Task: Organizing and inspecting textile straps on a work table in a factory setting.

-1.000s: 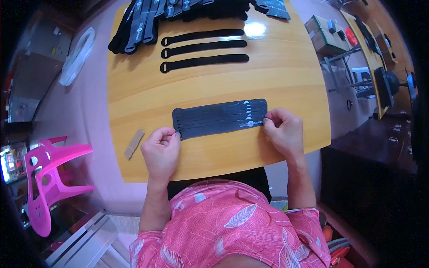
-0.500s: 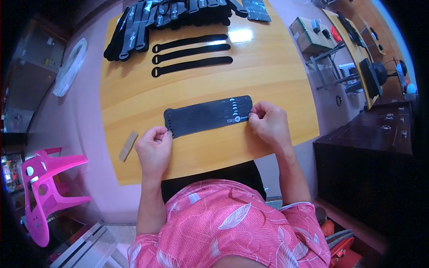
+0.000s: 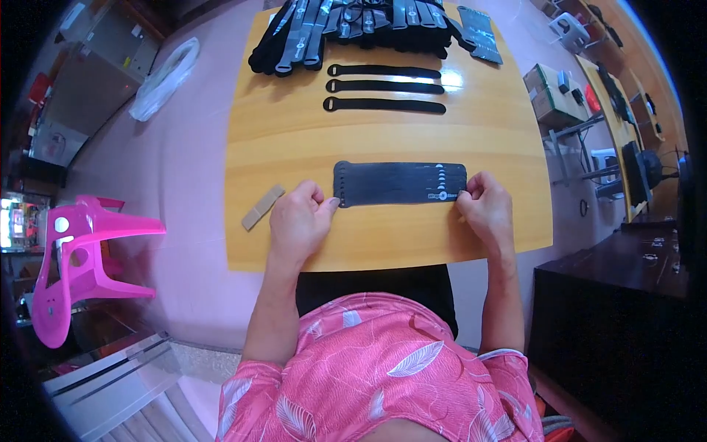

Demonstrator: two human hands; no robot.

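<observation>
A fanned row of overlapping black hook-and-loop cable straps [image 3: 390, 183] lies on the table in front of me, slotted ends to the left and pale print towards the right. My right hand [image 3: 489, 214] pinches the near right corner of this row between thumb and fingers. At the near left corner, my left hand [image 3: 298, 225] has its thumb tip against the strap end; its fingers are curled but apart from the thumb, with nothing gripped. Further back lie three separate black straps, the closest one [image 3: 387, 105] parallel to the others.
A large heap of black straps [image 3: 368, 33] covers the far edge of the wooden table [image 3: 294, 147], beside a dark packet [image 3: 480, 34]. A small brown cardboard piece [image 3: 262, 208] lies left of my left hand. A pink plastic stool [image 3: 81, 254] stands at left, a dark cabinet [image 3: 611, 269] at right.
My left hand has loosened its pinch on the row's left corner. The row now lies straighter. The whole view has shifted, with the table appearing further right.
</observation>
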